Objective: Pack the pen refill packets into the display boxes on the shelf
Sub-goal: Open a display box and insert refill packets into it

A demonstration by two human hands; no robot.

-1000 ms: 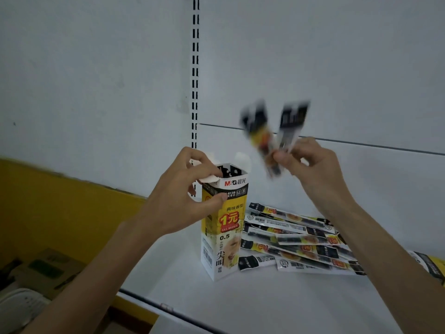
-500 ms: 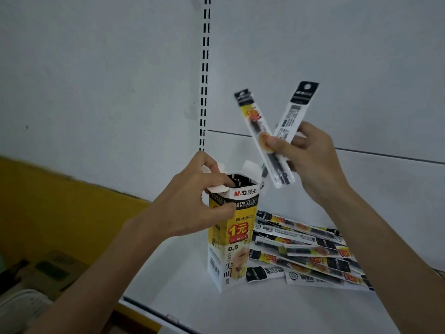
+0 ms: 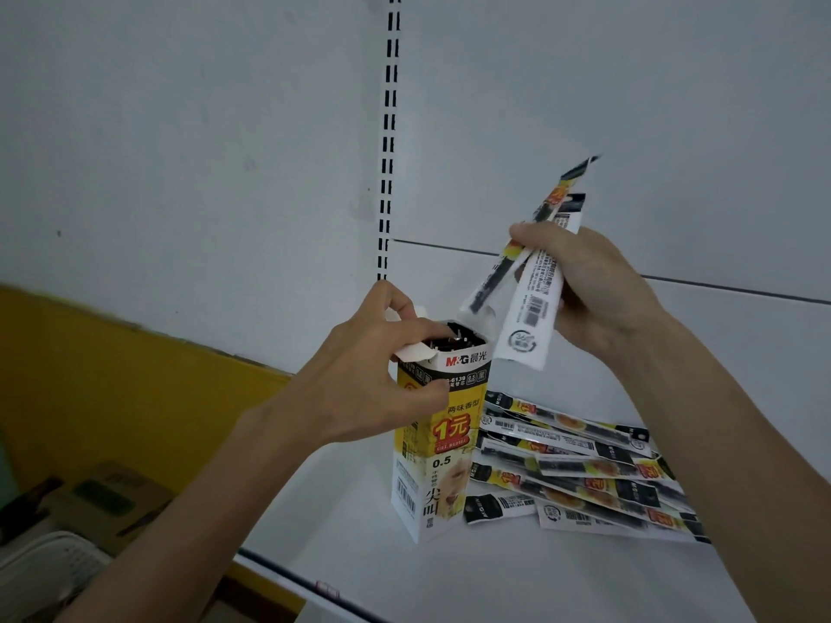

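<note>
A tall yellow and white display box (image 3: 436, 447) stands upright on the white shelf (image 3: 449, 573), its top flaps open and dark refill tips showing inside. My left hand (image 3: 373, 379) grips the box near its top, thumb on the front and fingers at the opening. My right hand (image 3: 593, 290) holds two pen refill packets (image 3: 528, 308) tilted downward, their lower ends just above and right of the box mouth. A loose pile of refill packets (image 3: 580, 469) lies flat on the shelf right of the box.
The white back panel has a slotted upright (image 3: 389, 141) behind the box. A yellow wall band (image 3: 112, 379) runs at the left. Below the shelf edge at the lower left sit cardboard boxes (image 3: 108, 501) and a white basket (image 3: 49, 564).
My right hand has swung the two packets from fanned upward to pointing down toward the box opening. The left hand keeps its hold on the box.
</note>
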